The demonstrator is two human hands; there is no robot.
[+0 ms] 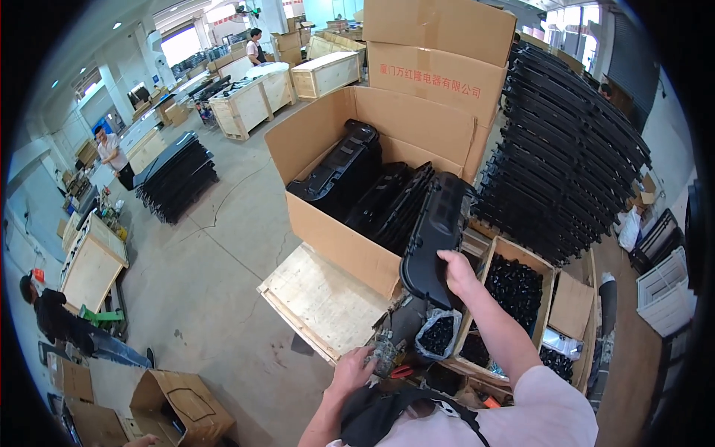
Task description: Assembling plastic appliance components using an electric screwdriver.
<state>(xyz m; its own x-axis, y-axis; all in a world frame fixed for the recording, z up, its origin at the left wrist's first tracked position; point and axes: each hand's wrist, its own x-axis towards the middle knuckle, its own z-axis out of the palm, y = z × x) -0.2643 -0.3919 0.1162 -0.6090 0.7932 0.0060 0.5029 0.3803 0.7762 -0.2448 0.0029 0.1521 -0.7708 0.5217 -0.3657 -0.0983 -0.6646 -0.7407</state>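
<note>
My right hand grips the lower edge of a long black plastic panel that leans out of a large open cardboard box. Several more black panels stand upright inside that box. My left hand reaches down to a small grey metal tool or part lying at the edge of a wooden crate top. Whether its fingers close on it I cannot tell.
A small cardboard box of black parts and a clear bag of black parts sit by my right arm. A tall stack of black panels rises at right, sealed cartons behind. Other people work at left and far back; open cartons lie on the floor.
</note>
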